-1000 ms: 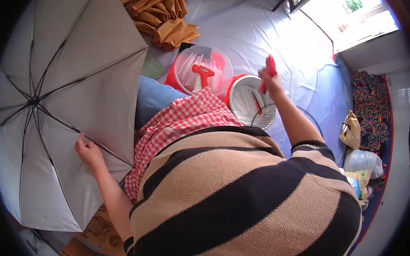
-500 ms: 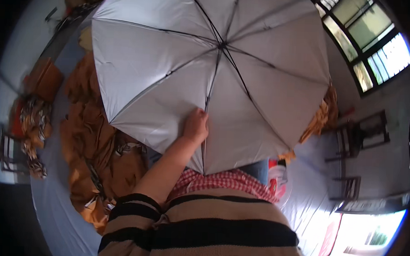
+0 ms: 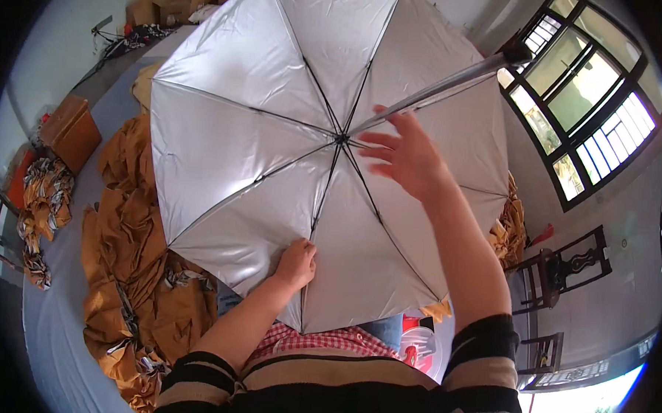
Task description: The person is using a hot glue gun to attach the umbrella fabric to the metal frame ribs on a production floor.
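Head view: your left hand (image 3: 297, 262) pinches the open silver fabric umbrella's (image 3: 275, 130) rim; your right hand (image 3: 407, 157), fingers spread, hovers beside its metal shaft (image 3: 440, 86).

Daylight room, bright and even; we see it coming from the window (image 3: 583, 92) at upper right. Silver umbrella (image 3: 275, 130) lining shows soft glare, no hard shadows. Right hand (image 3: 407, 158) slightly motion-blurred, maybe the shaft too. Heavy fisheye bending, black vignette at the rim, lower-right corner blown out.
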Tool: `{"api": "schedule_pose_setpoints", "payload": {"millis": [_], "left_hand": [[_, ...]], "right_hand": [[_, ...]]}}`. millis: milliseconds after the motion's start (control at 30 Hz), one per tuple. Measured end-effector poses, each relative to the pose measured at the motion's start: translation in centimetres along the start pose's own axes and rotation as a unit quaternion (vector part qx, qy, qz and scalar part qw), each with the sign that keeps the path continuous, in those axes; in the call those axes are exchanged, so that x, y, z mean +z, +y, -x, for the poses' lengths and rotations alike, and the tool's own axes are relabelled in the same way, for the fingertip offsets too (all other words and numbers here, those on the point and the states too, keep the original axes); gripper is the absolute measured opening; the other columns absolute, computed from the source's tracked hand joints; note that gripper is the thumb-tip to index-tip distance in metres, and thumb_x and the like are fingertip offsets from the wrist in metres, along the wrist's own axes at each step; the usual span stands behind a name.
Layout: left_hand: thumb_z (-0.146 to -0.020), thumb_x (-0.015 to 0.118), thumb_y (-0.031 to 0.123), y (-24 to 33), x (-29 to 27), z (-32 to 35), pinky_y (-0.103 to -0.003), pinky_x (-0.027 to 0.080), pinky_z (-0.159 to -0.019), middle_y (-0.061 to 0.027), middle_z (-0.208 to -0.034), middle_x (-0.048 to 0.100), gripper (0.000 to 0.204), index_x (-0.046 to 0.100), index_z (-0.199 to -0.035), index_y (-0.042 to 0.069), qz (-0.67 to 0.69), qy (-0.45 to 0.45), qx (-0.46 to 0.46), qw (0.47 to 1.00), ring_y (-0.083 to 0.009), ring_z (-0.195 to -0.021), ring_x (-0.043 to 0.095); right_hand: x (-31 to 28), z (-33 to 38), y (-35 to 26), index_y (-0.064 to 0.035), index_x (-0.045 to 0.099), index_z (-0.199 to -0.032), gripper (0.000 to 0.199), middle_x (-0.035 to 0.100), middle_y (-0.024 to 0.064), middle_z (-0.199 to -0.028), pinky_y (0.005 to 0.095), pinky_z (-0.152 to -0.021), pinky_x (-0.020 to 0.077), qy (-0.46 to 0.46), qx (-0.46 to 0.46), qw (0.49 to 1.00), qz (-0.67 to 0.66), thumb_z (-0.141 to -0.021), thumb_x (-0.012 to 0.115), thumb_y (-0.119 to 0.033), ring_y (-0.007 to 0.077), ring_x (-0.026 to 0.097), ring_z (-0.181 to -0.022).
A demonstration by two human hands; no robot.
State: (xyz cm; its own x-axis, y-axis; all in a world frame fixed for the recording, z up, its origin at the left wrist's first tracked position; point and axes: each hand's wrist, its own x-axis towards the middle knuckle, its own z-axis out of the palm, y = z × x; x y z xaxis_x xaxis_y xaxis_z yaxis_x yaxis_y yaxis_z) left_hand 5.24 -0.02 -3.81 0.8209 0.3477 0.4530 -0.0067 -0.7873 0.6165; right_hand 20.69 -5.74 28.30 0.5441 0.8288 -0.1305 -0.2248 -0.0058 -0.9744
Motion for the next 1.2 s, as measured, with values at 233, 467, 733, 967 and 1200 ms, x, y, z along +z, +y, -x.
{"api": "schedule_pose_setpoints", "payload": {"millis": [233, 467, 733, 967, 1200], "left_hand": [[-0.083, 0.055, 0.014, 6.6, -5.7, -3.2, -0.036, 0.047, -0.078, -0.0151, -0.09, 0.06, 0.017, 0.058, -0.091, -0.002, 0.248, -0.063, -0.077, 0.964, -0.0271, -0.086, 0.058], [-0.098, 0.035, 0.033, 21.1, -18.2, -2.4, -0.032, 0.047, -0.078, -0.0129, -0.103, 0.058, 0.043, 0.044, -0.126, 0.001, 0.781, -0.273, -0.067, 0.558, -0.0209, -0.084, 0.059], [-0.099, 0.037, 0.029, 19.9, -13.4, 2.3, -0.022, 0.023, -0.041, 0.0031, -0.059, 0.036, 0.03, 0.051, -0.1, 0.003, 0.64, -0.302, -0.076, 0.703, -0.0067, -0.045, 0.029], [-0.098, 0.039, 0.022, 20.0, -12.9, 2.7, -0.021, 0.026, -0.043, 0.0044, -0.056, 0.037, 0.025, 0.054, -0.099, 0.002, 0.592, -0.309, -0.069, 0.741, -0.0051, -0.046, 0.03], [-0.097, 0.042, 0.017, 20.5, -11.6, 2.4, -0.022, 0.026, -0.042, 0.0054, -0.055, 0.035, 0.02, 0.056, -0.099, 0.002, 0.46, -0.199, 0.038, 0.865, -0.0039, -0.046, 0.031]], "right_hand": [[0.6, 0.6, -2.0, -0.0062, 0.053, -0.106, 0.034, 0.059, 0.0126, -0.1, 0.0331, -0.073, 0.0504, 0.006, -0.053, 0.998, 0.032, -0.092, 0.04, -0.034, 0.0256, 0.06, -0.09], [2.0, 12.1, -3.9, -0.003, 0.053, -0.097, 0.03, 0.058, 0.0133, -0.098, 0.0335, -0.073, 0.0511, 0.122, -0.365, 0.734, 0.559, -0.092, 0.042, -0.03, 0.0266, 0.061, -0.09], [-3.3, 18.6, -14.1, 0.0037, 0.054, -0.105, 0.033, 0.059, 0.0123, -0.091, 0.0316, -0.067, 0.0495, 0.177, -0.377, 0.909, -0.024, -0.096, 0.041, -0.025, 0.0227, 0.059, -0.079], [-6.8, 20.9, -12.6, 0.0029, 0.056, -0.098, 0.035, 0.059, 0.0109, -0.08, 0.0319, -0.062, 0.0486, 0.155, -0.354, 0.922, -0.033, -0.096, 0.042, -0.029, 0.0203, 0.056, -0.068], [-7.3, 23.0, -12.6, 0.0006, 0.057, -0.088, 0.037, 0.058, 0.0089, -0.071, 0.0318, -0.056, 0.05, 0.329, -0.373, 0.866, 0.053, -0.097, 0.041, -0.032, 0.0193, 0.054, -0.057]]}}
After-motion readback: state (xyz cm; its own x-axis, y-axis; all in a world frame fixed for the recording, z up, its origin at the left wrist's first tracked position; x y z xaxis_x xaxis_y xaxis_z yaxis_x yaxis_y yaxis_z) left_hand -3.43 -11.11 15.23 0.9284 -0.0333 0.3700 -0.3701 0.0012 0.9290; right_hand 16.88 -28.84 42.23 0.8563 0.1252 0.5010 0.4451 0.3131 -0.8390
